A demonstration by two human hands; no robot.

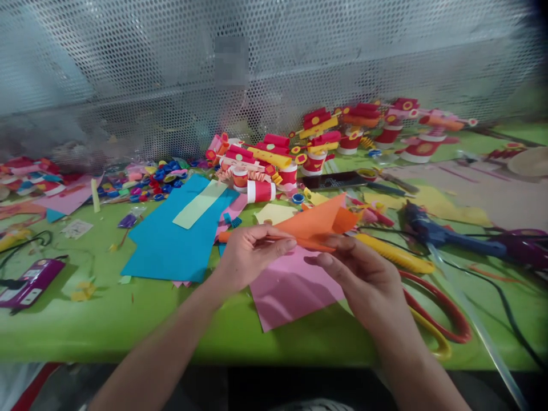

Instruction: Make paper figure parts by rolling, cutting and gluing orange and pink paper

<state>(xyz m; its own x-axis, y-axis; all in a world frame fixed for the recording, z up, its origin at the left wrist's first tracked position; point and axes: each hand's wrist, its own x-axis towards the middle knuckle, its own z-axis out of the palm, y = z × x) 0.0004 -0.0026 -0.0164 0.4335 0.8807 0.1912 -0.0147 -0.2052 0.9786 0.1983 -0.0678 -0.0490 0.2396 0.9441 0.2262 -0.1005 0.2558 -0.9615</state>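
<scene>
Both hands hold a sheet of orange craft paper (319, 220) over the table, its near edge folded or rolled into a narrow strip. My left hand (252, 254) pinches that near edge between thumb and fingers; an orange end sticks out on its left. At the right end of the same edge, my right hand (363, 274) has its thumb below and fingers above the paper. Beneath them lies a pink sheet (286, 297). To the left are a blue sheet (171, 245) and a pale green strip (200, 204) on top of it.
Red-and-white paper cup models (314, 162) stand along the perforated metal screen (171, 74). Scissors with red and yellow handles (454, 319), a blue glue gun (445, 234) and a glue stick (475, 325) lie right. A purple power strip (36, 282) sits left on the green table (171, 325).
</scene>
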